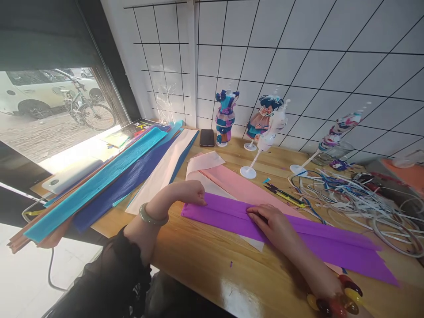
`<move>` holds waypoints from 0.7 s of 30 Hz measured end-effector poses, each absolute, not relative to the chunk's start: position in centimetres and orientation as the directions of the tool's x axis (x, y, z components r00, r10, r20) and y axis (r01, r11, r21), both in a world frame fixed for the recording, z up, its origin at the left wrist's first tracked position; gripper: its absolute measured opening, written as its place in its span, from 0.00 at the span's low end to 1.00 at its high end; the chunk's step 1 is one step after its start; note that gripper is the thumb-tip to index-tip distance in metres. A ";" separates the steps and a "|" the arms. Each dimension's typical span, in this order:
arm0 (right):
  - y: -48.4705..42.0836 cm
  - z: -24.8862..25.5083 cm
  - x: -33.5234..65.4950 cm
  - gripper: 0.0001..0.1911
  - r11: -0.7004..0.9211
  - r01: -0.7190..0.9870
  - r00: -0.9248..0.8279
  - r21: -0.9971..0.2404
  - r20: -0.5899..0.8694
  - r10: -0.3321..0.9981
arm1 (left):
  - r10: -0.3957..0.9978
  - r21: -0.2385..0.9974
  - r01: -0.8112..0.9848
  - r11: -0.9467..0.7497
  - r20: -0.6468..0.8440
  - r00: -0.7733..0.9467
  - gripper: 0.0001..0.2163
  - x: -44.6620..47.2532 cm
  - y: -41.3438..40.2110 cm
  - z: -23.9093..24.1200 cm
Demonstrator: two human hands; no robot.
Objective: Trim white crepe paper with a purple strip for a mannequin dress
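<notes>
A long strip of purple crepe paper (318, 243) lies across the wooden table (205, 265), over pink paper (238, 185) and a white sheet. My left hand (192, 193), with a green bangle on the wrist, is curled at the strip's left end and its fingertips press the upper edge. My right hand (270, 221), with a beaded bracelet on the wrist, lies on the middle of the strip with the fingers pressed together on the fold line.
Rolls of turquoise (99, 181), dark blue and white crepe paper lie at the left. A black phone (207, 137), small dress-form dolls (225, 117), scissors (285, 194) and a tangle of white cord (364, 198) sit toward the tiled wall. The window is at the left.
</notes>
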State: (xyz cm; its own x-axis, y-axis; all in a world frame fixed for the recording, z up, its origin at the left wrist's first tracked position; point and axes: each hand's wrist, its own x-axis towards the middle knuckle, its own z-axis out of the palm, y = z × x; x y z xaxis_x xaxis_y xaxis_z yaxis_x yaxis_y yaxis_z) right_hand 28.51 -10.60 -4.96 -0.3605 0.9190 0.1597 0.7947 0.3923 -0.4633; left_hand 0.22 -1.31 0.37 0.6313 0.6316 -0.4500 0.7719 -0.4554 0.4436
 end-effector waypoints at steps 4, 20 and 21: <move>-10.6 -4.9 28.6 0.13 0.387 0.795 -0.355 -0.467 0.160 0.921 | 0.629 0.455 0.767 -0.452 -0.448 0.636 0.13 -0.3 -1.0 0.3; -11.1 -4.0 28.3 0.13 0.378 0.791 -0.343 -0.481 0.162 0.925 | 0.632 0.455 0.785 -0.420 -0.474 0.613 0.10 -0.3 -1.3 1.1; -11.1 -4.0 28.3 0.13 0.380 0.791 -0.345 -0.479 0.163 0.924 | 0.631 0.461 0.782 -0.419 -0.472 0.616 0.10 -0.2 -1.3 1.0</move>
